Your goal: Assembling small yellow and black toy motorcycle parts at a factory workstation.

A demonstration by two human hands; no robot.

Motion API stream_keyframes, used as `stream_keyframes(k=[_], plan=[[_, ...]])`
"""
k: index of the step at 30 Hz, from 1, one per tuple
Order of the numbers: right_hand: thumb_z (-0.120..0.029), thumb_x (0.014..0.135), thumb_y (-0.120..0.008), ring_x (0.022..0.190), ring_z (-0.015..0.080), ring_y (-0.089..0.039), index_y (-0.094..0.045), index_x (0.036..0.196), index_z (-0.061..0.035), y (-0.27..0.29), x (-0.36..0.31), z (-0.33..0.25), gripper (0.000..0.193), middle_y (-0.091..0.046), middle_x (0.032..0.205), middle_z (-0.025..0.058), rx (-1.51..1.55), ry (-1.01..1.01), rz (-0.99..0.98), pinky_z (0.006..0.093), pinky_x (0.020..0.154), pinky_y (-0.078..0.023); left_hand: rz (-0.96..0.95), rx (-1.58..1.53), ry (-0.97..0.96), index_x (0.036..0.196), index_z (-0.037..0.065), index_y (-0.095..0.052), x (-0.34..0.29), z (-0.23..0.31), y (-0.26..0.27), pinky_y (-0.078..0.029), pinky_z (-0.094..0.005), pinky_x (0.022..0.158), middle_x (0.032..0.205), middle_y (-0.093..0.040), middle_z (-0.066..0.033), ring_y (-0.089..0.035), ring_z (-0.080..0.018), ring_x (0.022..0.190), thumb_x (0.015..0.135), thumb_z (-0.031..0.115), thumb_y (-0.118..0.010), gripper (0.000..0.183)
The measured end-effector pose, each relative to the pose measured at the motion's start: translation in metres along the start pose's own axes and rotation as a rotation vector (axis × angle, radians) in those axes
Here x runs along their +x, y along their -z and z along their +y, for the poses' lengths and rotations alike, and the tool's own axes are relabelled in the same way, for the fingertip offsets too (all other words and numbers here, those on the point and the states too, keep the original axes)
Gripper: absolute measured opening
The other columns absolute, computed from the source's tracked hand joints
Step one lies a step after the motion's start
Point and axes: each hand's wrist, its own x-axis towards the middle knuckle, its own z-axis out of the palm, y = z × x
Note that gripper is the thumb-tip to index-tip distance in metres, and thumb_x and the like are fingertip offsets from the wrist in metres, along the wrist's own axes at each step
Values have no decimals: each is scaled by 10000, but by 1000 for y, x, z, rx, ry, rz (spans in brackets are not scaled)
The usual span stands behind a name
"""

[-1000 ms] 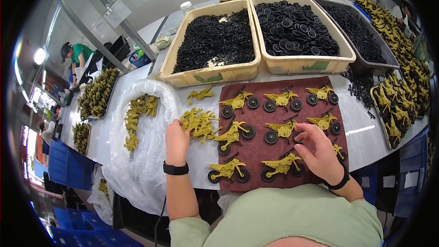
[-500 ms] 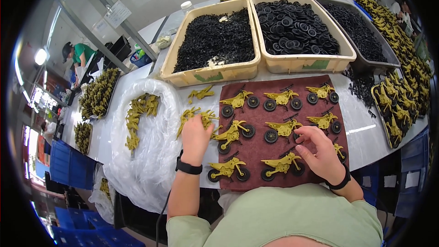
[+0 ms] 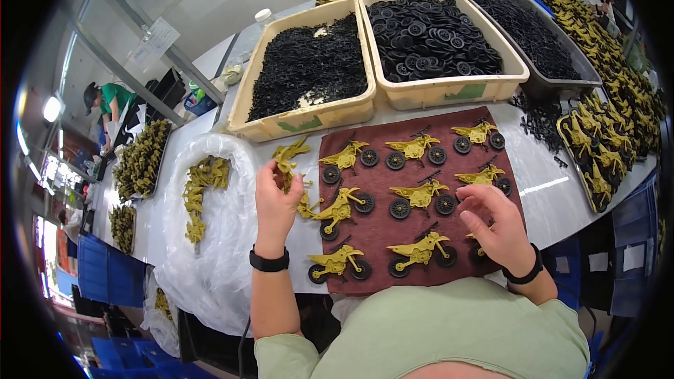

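Note:
My left hand is closed round yellow plastic toy motorcycle bodies beside the cloth's left edge; how many it grips is hidden. My right hand hovers over the cloth's right side, fingers bent, thumb apart, nothing visible between them. It partly covers a motorcycle in the nearest row. On the dark red cloth, toy motorcycles with yellow bodies and black wheels lie in three rows, including one in the middle and one in the near row. Another motorcycle overlaps the cloth's left edge.
A clear plastic bag with yellow bodies lies left. Behind the cloth stand cream bins of small black parts and black wheels, plus a dark bin. Motorcycles fill a tray at right. Other people work farther back.
The whole view has shifted a little, moving the table leftward in the picture. My left hand has closed round yellow bodies from the small pile. My right hand stays over the cloth's right side.

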Motion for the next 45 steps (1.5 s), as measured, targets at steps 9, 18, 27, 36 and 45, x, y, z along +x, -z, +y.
stream_keyframes(k=[9,18,27,36,45], plan=[[-11,896,-597,931,160,-621,-555,1188,20,21,1,14,297,-606,1106,111,288,6,145,261,810,-495,-413,0,-223,1397,-24,-372,-8,61,-40,-436,-292,882,1109,-522,-101,-523,-183,1003,811,61,-683,669],[6,902,-586,941,159,-608,-547,1193,28,51,-11,16,295,-594,1104,111,325,6,243,262,837,-489,-559,138,-557,1142,-9,-606,-36,80,-115,-480,-396,854,1031,-641,-148,-610,-325,942,712,60,-749,458],[-10,887,-609,894,142,-620,-597,1124,17,59,-16,28,238,-603,1034,94,231,-16,265,251,784,-497,-570,202,-608,1058,6,-616,-39,78,-125,-465,-399,889,1005,-645,-128,-601,-298,975,673,61,-745,409],[-34,885,-614,867,154,-629,-611,1115,8,56,-11,30,234,-625,1014,103,194,-14,265,260,754,-502,-604,177,-576,1067,3,-625,-41,76,-125,-489,-389,864,1035,-645,-131,-606,-305,983,688,56,-738,399],[-34,881,-617,856,163,-629,-614,1100,11,51,-6,28,224,-631,1004,105,211,-11,254,265,753,-501,-612,215,-596,1062,5,-653,-43,73,-132,-501,-391,835,1010,-641,-117,-610,-297,950,705,51,-730,367]])
